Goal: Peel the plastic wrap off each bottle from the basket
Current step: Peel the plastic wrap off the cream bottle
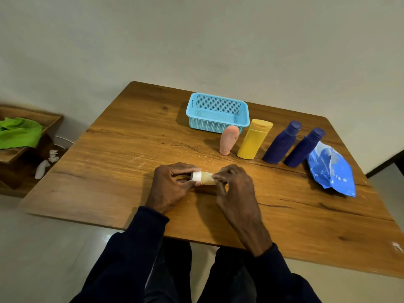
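A small amber bottle (pixel 206 178) with a white cap lies sideways between my hands, just above the table's near middle. My left hand (pixel 172 184) grips its cap end. My right hand (pixel 234 184) pinches the other end, where thin clear wrap shows at the fingertips. The light blue basket (pixel 218 127) stands at the back with nothing visible inside. In front of it stand a pink bottle (pixel 229 139), a yellow bottle (pixel 254 138) and two dark blue bottles (pixel 282 144) (pixel 305 147) in a row.
A blue plastic pouch (pixel 332 169) lies at the right, beside the dark blue bottles. The wooden table (pixel 131 171) has bare room on its left half. Left of the table, a low shelf holds a green cloth (pixel 19 132); white scraps (pixel 47 162) lie on the floor.
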